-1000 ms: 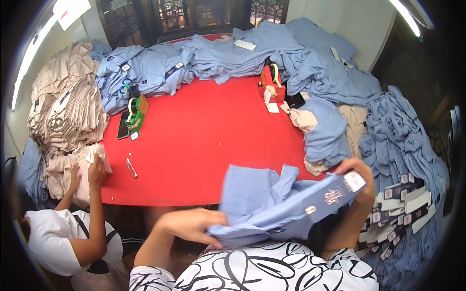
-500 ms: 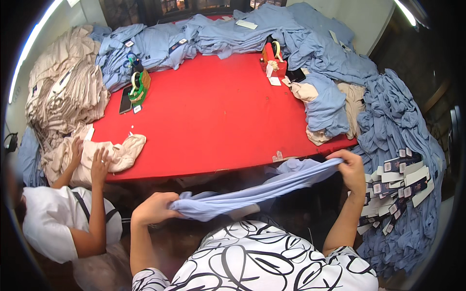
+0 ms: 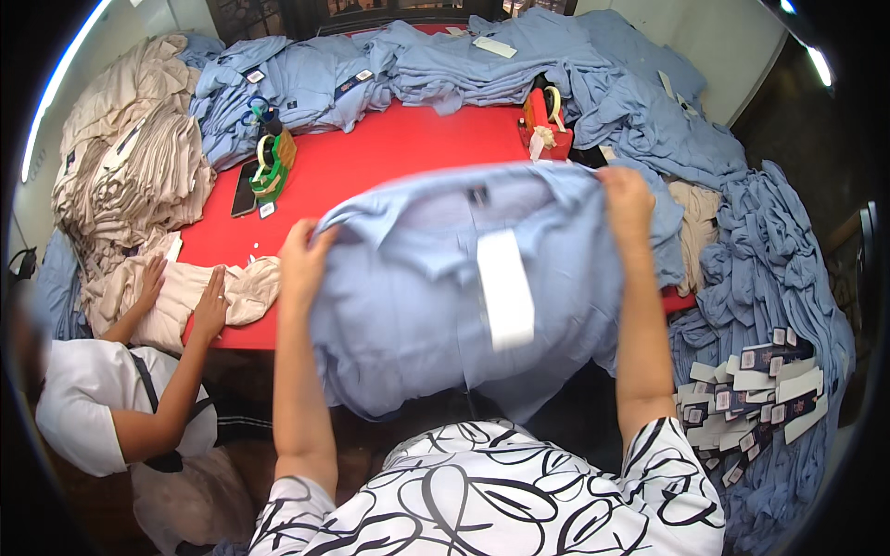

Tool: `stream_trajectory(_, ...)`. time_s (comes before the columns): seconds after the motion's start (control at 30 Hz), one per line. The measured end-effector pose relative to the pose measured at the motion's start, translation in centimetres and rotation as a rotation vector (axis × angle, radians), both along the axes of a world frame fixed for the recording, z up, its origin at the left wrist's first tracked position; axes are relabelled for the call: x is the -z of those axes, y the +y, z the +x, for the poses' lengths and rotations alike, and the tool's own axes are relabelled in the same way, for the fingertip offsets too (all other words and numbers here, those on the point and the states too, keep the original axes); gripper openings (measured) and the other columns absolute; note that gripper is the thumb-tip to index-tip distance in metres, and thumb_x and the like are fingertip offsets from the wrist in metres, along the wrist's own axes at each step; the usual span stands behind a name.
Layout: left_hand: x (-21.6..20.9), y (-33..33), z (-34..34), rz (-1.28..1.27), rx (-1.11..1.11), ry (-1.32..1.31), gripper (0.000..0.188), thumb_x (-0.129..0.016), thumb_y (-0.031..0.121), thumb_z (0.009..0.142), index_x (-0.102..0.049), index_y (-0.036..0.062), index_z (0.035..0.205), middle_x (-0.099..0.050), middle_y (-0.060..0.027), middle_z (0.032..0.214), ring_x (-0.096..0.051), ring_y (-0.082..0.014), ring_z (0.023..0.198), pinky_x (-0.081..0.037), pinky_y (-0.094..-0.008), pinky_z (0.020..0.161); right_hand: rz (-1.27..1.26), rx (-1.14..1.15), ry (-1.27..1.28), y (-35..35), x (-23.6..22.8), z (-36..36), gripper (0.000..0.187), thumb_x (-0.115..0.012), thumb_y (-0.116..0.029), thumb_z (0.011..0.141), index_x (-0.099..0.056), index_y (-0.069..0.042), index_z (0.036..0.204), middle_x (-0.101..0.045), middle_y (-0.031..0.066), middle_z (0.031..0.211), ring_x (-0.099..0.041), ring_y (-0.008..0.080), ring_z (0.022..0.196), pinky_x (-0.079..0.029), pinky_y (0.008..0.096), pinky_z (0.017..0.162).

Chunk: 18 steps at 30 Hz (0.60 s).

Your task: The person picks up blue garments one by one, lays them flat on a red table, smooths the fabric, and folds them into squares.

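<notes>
1. Across the middle of the frame lies a red-topped bench (image 3: 399, 139), partly covered by clothing.
2. Along the upper edge of the frame, and down its right side, runs a long heap of light blue garments (image 3: 408, 69).
3. At the centre, a blue shirt (image 3: 399, 306) is held up and spread wide over the near side of the bench, its neck opening toward the upper edge and its body hanging below, slightly blurred.
4. At upper left rises a tall stack of beige garments (image 3: 139, 139).
5. At lower left, a co-worker in a white top (image 3: 83, 398) rests both hands on a beige garment (image 3: 185, 287) at the bench's left side.
6. At lower right, a cluster of navy and white tags (image 3: 756, 394) lies against the blue heap.
7. Left of centre, the left hand (image 3: 306, 259) has its fingers closed on one shoulder of the shirt; right of centre, the right hand (image 3: 628, 199) has its fingers closed on the other.
8. Toward the top stand a red tape dispenser (image 3: 547, 125) and, farther left, a green tape dispenser (image 3: 269, 176).
9. Just beside the green one lies a dark phone (image 3: 245, 190).
10. Near the centre, a blank-looking white tag (image 3: 507, 292) hangs on the shirt's front.
</notes>
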State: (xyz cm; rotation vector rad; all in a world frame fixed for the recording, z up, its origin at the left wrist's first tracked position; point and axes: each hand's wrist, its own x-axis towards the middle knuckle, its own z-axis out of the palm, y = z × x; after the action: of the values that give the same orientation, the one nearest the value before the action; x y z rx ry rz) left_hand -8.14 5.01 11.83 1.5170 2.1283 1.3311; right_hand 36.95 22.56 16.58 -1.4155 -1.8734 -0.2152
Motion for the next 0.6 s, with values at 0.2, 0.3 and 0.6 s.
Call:
stream_trajectory(0.2, 10.8, 8.6, 7.1, -0.184, 0.089, 0.468, 0.072, -0.059, 0.052, 0.092, -0.042, 0.0118, 0.149, -0.032, -0.0179, 0.157, -0.025, -0.0386, 0.146, -0.022, -0.0552, 0.117, -0.332, -0.131, -0.269, 0.0, 15.8, -8.9, 0.056, -0.055, -0.042, 0.097, -0.047, -0.015, 0.145, -0.033, 0.0134, 0.158, -0.027, 0.0340, 0.147, -0.014, 0.0651, 0.115)
stream_trajectory(0.3, 12.8, 10.5, 6.6, -0.238, 0.044, 0.544, 0.071, -0.058, 0.053, 0.092, -0.042, 0.0137, 0.149, -0.031, -0.0149, 0.159, -0.022, -0.0393, 0.147, -0.019, -0.0581, 0.117, -0.375, -0.188, -0.351, 1.0, 17.2, -9.8, 0.057, -0.056, -0.041, 0.096, -0.044, -0.016, 0.147, -0.029, 0.0118, 0.160, -0.022, 0.0333, 0.149, -0.010, 0.0655, 0.116)
stream_trajectory(0.6, 10.4, 13.4, 4.9, -0.096, 0.034, 0.488, 0.047, -0.067, 0.038, 0.088, -0.063, 0.0115, 0.127, -0.053, -0.0119, 0.138, -0.042, -0.0339, 0.132, -0.029, -0.0522, 0.109, -0.299, -0.173, -0.267, 7.5, 16.1, -11.8, 0.042, -0.060, -0.034, 0.094, -0.059, -0.014, 0.131, -0.052, 0.0103, 0.138, -0.042, 0.0312, 0.132, -0.026, 0.0583, 0.109)
